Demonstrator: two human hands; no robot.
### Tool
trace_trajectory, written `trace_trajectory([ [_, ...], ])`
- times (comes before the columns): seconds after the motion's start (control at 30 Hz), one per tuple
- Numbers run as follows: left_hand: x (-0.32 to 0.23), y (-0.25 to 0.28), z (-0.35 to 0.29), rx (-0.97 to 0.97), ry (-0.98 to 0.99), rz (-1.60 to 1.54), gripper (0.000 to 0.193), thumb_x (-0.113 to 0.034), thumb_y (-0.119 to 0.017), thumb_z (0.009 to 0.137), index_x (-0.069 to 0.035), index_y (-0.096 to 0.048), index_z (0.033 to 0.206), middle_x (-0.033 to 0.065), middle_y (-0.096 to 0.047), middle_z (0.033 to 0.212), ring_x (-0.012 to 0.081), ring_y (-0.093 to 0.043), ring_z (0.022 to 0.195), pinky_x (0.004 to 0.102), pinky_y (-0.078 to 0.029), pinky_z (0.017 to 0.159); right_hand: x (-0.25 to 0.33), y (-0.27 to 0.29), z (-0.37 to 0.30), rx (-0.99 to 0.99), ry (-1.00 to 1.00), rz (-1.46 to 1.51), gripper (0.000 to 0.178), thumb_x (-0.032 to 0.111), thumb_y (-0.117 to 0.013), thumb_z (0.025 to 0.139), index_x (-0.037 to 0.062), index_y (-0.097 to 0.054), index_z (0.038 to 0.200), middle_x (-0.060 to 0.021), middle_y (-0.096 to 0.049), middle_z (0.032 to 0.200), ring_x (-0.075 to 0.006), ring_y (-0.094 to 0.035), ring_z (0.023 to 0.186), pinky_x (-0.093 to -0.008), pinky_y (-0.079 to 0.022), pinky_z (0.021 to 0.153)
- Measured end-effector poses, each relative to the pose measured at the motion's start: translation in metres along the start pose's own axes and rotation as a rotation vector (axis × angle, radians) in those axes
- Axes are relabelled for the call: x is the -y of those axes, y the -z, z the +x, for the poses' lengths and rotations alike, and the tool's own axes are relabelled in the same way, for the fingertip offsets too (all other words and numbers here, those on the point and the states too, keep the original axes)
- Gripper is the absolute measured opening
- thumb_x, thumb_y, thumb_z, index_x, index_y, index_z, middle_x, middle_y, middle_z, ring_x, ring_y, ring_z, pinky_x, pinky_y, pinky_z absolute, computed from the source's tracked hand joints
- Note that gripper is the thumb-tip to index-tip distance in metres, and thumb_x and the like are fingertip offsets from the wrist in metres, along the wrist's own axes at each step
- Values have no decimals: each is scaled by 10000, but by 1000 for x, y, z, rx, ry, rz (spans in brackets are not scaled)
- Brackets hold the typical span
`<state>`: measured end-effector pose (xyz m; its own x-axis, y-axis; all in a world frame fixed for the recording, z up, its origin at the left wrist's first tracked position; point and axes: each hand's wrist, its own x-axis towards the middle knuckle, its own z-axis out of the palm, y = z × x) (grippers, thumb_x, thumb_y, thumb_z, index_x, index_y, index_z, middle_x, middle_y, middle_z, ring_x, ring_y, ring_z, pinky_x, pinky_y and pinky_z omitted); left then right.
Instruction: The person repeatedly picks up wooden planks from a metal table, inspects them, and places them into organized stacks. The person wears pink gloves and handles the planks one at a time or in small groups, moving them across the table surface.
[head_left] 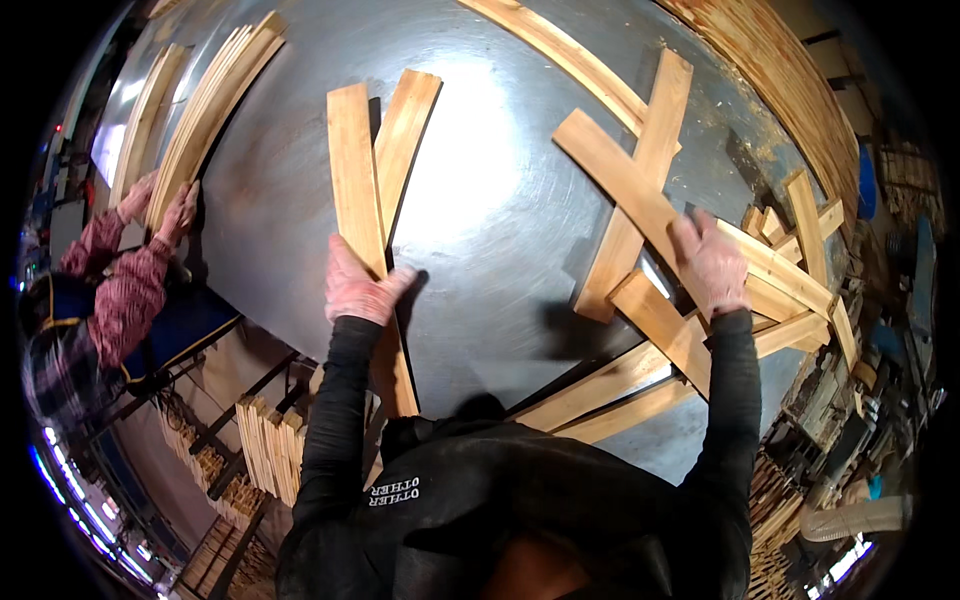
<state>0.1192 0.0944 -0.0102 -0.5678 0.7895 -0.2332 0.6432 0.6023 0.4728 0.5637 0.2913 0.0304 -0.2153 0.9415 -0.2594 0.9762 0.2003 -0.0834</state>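
My left hand [358, 287], in a light glove, is wrapped across the near part of a pale wooden board [352, 150] that points away from me. Its thumb sticks out to the right. A second board [408, 130] lies partly beneath that one, angled to the right. My right hand [716, 268], also gloved, grips the near end of another wooden board [610, 172], which slants to the far left over a crossing board [655, 135]. Close under this hand lies a shorter board [665, 330]. Part of its grip is hidden by the back of the hand.
A shiny metal table [480, 240] carries loose boards, with a jumbled pile [790, 260] at the right. At the left, a co-worker's hands [175, 212] hold a row of upright boards [215, 105]. Bundled boards [270, 450] stand below the table edge.
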Motion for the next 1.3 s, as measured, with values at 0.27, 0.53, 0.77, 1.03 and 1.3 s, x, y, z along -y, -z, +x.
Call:
trace_trajectory([
  [0.27,4,14,-7,70,148,135,1085,-321,-782,742,-27,-77,1512,308,-505,1288,412,-549,1147,451,-453,968,103,-8,172,-14,-469,-66,1205,707,-717,640,112,-150,1522,-269,-452,1369,-396,-456,1287,-487,-398,1043],
  [0.53,44,1,40,904,115,-2058,733,-398,-675,824,65,-436,1340,248,-554,1197,342,-608,1016,462,-517,838,194,-16,80,253,-98,-25,1037,617,-625,793,76,-124,1522,-254,-537,1306,-373,-568,1181,-451,-470,957],
  [0.77,65,-2,31,781,127,-1780,680,-297,-723,762,38,-488,1305,201,-610,1138,324,-623,1023,397,-526,926,88,-36,-66,141,279,-171,1088,503,-802,653,76,-256,1492,-218,-447,1394,-367,-468,1266,-490,-314,1102],
  [1.03,129,43,29,495,125,-1545,389,-114,-631,841,48,-543,1183,144,-647,999,273,-657,828,387,-567,794,81,7,-83,144,350,-283,951,358,-814,698,102,-318,1468,-194,-610,1148,-349,-618,1032,-425,-482,960],
  [1.3,10,36,54,47,89,-103,1046,-542,-806,654,-10,-340,1424,278,-547,1248,360,-602,1090,421,-507,930,218,32,24,73,285,755,791,581,-629,849,-46,-496,1312,-162,-626,1124,-209,-654,932,-329,-526,839],
])
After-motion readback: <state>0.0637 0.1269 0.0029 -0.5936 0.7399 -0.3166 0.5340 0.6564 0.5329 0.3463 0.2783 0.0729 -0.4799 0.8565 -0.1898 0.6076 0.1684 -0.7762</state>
